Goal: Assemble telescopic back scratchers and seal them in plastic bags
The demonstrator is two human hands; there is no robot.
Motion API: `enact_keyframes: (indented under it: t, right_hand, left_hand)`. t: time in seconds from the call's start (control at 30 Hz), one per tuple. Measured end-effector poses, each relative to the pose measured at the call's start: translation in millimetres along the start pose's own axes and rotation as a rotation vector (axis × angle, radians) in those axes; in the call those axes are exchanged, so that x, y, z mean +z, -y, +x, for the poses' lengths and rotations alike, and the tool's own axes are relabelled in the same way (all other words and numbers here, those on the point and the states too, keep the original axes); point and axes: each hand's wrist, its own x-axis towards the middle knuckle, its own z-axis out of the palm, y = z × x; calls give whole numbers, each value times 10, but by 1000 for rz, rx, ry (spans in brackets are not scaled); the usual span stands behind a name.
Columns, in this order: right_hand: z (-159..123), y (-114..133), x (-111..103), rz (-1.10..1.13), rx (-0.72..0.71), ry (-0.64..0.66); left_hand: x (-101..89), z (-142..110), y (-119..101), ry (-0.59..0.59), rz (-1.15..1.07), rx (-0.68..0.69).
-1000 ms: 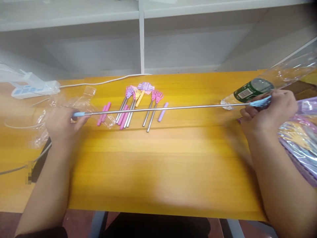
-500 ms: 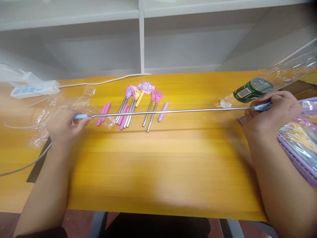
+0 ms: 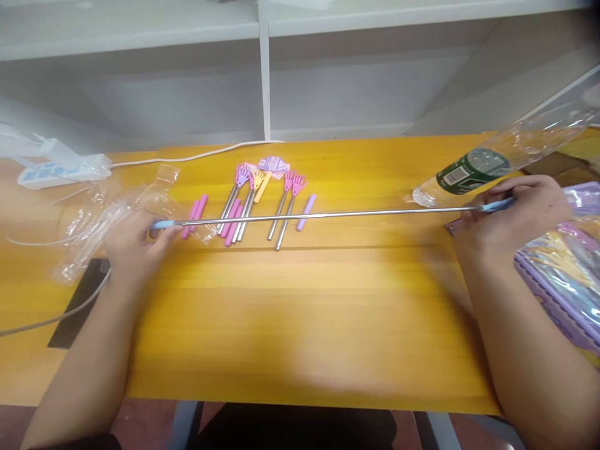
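Note:
A telescopic back scratcher [image 3: 328,215] is stretched out level between my two hands above the table. My left hand [image 3: 138,240] is closed round its light blue handle. At the other end, my right hand [image 3: 520,215] grips the blue claw head, which the fingers largely cover. Behind the rod lie several short back scratchers with metal shafts: a purple one [image 3: 242,176], a yellow one [image 3: 257,181] and a pink pair [image 3: 297,185]. Loose handle tubes lie among and beside them, among them pink tubes [image 3: 199,209], a yellow tube [image 3: 263,187] and a purple tube [image 3: 306,212].
A plastic bottle with a green label [image 3: 473,172] lies behind my right hand. Right of my forearm stands a purple basket [image 3: 548,306] holding wrapped items. Clear plastic bags [image 3: 94,231] and a white power strip [image 3: 65,170] are at left. White shelving [image 3: 265,81] stands behind.
My left hand has shifted slightly right and down with the handle. The scratcher's right end has dropped a little, and my right fingers now cover more of the claw head.

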Motion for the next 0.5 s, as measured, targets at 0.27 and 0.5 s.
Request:
enact_keyframes:
  t: [0.27, 0.5]
  right_hand:
    - [-549, 253, 157, -65, 113, 295]
    - [-493, 271, 112, -131, 37, 306]
  left_hand:
    - [88, -107, -264, 19, -3, 116]
    - [206, -154, -423, 68, -75, 92]
